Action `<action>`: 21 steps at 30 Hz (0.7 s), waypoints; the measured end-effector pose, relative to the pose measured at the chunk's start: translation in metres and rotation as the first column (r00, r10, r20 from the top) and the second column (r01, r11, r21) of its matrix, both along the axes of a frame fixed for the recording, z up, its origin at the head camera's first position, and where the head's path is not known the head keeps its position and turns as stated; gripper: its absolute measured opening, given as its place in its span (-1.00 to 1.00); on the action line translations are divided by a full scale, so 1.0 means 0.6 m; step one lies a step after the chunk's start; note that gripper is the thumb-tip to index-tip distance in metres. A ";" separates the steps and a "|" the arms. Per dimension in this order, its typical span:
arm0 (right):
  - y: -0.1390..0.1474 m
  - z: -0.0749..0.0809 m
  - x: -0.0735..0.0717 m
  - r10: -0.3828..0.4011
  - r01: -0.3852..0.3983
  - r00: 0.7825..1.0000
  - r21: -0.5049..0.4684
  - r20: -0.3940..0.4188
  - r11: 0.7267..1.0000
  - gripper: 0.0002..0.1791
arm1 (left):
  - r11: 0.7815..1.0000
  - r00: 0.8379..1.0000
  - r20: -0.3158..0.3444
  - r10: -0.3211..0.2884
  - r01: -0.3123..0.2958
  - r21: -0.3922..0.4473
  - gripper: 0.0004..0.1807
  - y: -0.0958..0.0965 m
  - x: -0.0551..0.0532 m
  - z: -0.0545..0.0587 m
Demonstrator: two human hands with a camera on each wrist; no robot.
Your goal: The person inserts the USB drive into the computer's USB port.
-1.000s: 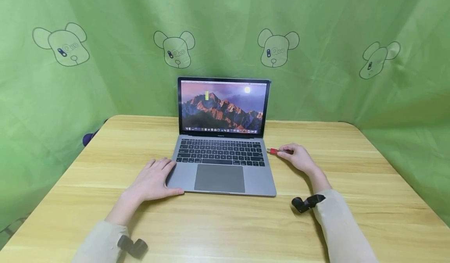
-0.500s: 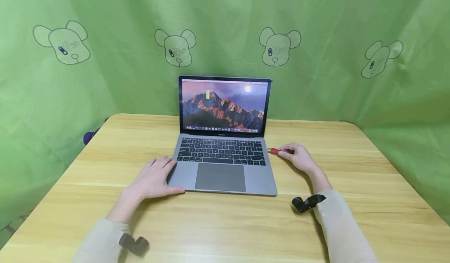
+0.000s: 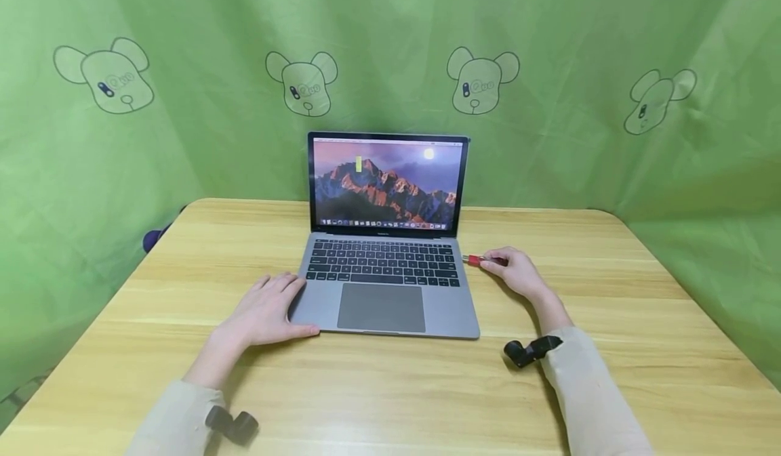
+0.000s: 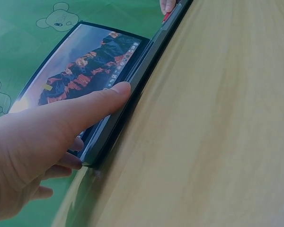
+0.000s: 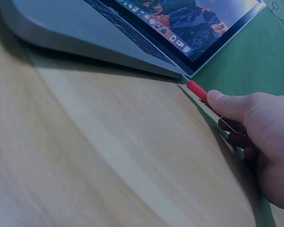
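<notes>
An open laptop (image 3: 381, 307) stands on the wooden table, its screen lit with a mountain picture. At its front left corner rests my left hand (image 3: 262, 314); in the left wrist view the thumb (image 4: 118, 90) lies along the front edge, and the other fingers are at the left side. My right hand (image 3: 518, 273) pinches a red USB flash drive (image 3: 473, 260) between thumb and fingers, beside the laptop's right edge. In the right wrist view the drive's silver connector (image 5: 185, 80) points at that edge, its tip right at the side. A thin loop (image 5: 232, 125) hangs from the drive.
The wooden table (image 3: 378, 395) has rounded far corners. Behind it and at both sides hangs a green curtain (image 3: 390, 36) printed with bear heads. A dark purple object (image 3: 152, 239) shows past the table's left edge. Each sleeve carries a small black camera (image 3: 531, 352).
My right hand has shifted slightly left with the flash drive, bringing the connector a little closer to the laptop's side. The left hand and the laptop stay where they were.
</notes>
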State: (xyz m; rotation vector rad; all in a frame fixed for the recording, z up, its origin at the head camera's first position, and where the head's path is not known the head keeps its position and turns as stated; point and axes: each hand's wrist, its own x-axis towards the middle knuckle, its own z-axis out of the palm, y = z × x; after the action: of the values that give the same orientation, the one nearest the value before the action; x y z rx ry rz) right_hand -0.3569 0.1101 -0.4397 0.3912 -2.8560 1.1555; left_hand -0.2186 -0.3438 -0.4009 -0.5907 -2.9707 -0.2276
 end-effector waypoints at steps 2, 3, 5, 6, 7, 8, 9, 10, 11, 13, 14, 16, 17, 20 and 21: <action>0.000 0.001 0.001 -0.002 0.002 1.000 0.000 0.001 1.000 -0.65 | 1.000 1.000 0.001 0.001 -0.001 0.002 0.06 0.000 0.000 0.000; 0.000 0.001 0.001 -0.002 0.002 1.000 0.000 0.000 1.000 -0.65 | 1.000 1.000 -0.001 0.000 0.000 0.002 0.06 -0.001 0.000 -0.001; 0.000 0.002 0.002 -0.002 0.002 1.000 -0.005 0.000 1.000 -0.65 | 1.000 1.000 -0.002 0.001 -0.001 0.003 0.07 -0.001 -0.001 -0.001; 0.000 0.002 0.002 -0.002 0.002 1.000 -0.004 -0.002 1.000 -0.65 | 1.000 1.000 -0.001 0.002 -0.002 0.002 0.07 -0.002 -0.001 -0.002; 0.000 0.002 0.002 -0.001 0.001 1.000 -0.001 -0.002 1.000 -0.65 | 1.000 1.000 0.000 0.003 -0.003 0.003 0.07 -0.002 -0.001 -0.002; 0.000 0.002 0.001 -0.001 0.001 1.000 0.002 -0.005 1.000 -0.66 | 1.000 1.000 -0.001 0.002 -0.002 0.003 0.07 -0.002 -0.001 -0.002; 0.000 0.002 0.001 0.001 -0.001 1.000 0.005 -0.007 1.000 -0.66 | 1.000 1.000 -0.001 0.003 -0.003 0.001 0.07 -0.003 -0.001 -0.002; 0.001 0.001 0.001 0.003 -0.003 1.000 0.007 -0.008 1.000 -0.66 | 1.000 1.000 0.000 0.004 -0.004 0.000 0.07 -0.003 -0.002 -0.003; 0.001 0.001 0.002 0.005 -0.005 1.000 0.010 -0.010 1.000 -0.66 | 1.000 1.000 0.001 0.006 -0.006 -0.001 0.07 -0.002 -0.002 -0.003; 0.001 0.000 0.002 0.011 -0.010 1.000 0.014 -0.018 1.000 -0.66 | 1.000 1.000 0.000 0.004 -0.004 0.001 0.07 -0.002 -0.002 -0.002; 0.001 0.000 0.002 0.013 -0.013 1.000 0.013 -0.020 1.000 -0.67 | 1.000 1.000 0.001 0.004 -0.004 0.001 0.07 -0.002 -0.002 -0.002; 0.002 0.000 0.003 0.017 -0.016 1.000 0.010 -0.021 1.000 -0.66 | 1.000 1.000 0.005 0.007 -0.007 0.000 0.07 -0.001 -0.001 -0.001; 0.002 0.000 0.004 0.018 -0.018 1.000 0.008 -0.022 1.000 -0.66 | 1.000 1.000 0.006 0.008 -0.008 -0.001 0.07 -0.001 -0.001 -0.001; 0.003 0.000 0.005 0.023 -0.023 1.000 0.004 -0.019 1.000 -0.64 | 1.000 1.000 0.012 0.010 -0.009 -0.002 0.07 0.000 -0.001 -0.001; 0.004 0.001 0.005 0.025 -0.025 1.000 0.004 -0.017 1.000 -0.64 | 1.000 1.000 0.014 0.009 -0.009 -0.002 0.07 0.000 -0.001 0.000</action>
State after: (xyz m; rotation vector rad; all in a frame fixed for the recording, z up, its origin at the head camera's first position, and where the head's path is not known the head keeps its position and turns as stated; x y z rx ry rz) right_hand -0.3537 0.1123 -0.4392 0.4357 -2.8471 1.1456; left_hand -0.2192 -0.3438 -0.4011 -0.5777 -2.9870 -0.2288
